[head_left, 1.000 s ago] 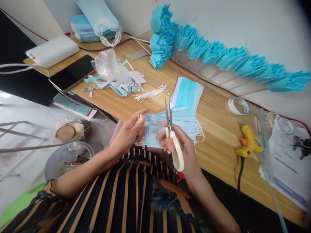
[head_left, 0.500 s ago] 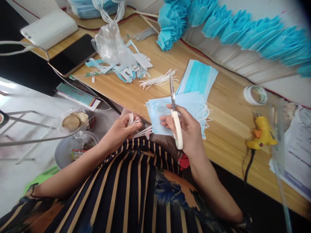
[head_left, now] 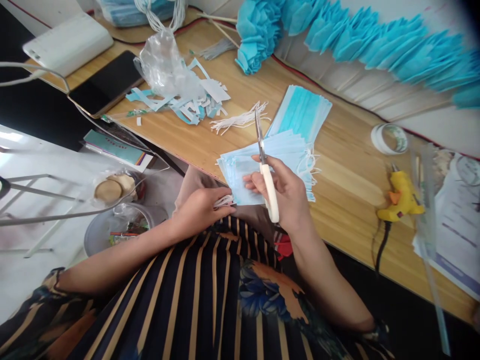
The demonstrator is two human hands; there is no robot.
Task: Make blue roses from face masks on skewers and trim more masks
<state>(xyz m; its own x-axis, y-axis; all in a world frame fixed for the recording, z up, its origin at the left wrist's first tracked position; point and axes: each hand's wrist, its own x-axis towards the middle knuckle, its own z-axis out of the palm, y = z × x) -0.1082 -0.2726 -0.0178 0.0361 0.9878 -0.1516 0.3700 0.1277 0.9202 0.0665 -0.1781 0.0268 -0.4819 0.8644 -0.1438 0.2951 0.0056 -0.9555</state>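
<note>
My right hand point(head_left: 285, 192) grips white-handled scissors point(head_left: 265, 170), blades closed and pointing up and away, and presses its fingertips on a fanned stack of light blue face masks point(head_left: 288, 150) at the near edge of the wooden table point(head_left: 348, 180). My left hand point(head_left: 200, 210) is closed over a bunch of white ear loops point(head_left: 224, 201) at the stack's left end, just off the table edge above my lap. A second neat pile of blue masks point(head_left: 303, 111) lies behind the fanned stack.
Cut white loops point(head_left: 240, 119) and paper scraps with a clear bag point(head_left: 170, 80) lie at the left. A phone point(head_left: 107, 82), a white box point(head_left: 63, 42), tape roll point(head_left: 389, 138), yellow glue gun point(head_left: 400, 197) and blue ruffled garland point(head_left: 360, 42) surround the work area.
My left hand dropped from the mask's left edge towards my lap, then moved right and closed on the loops. The right hand with the scissors settled onto the stack.
</note>
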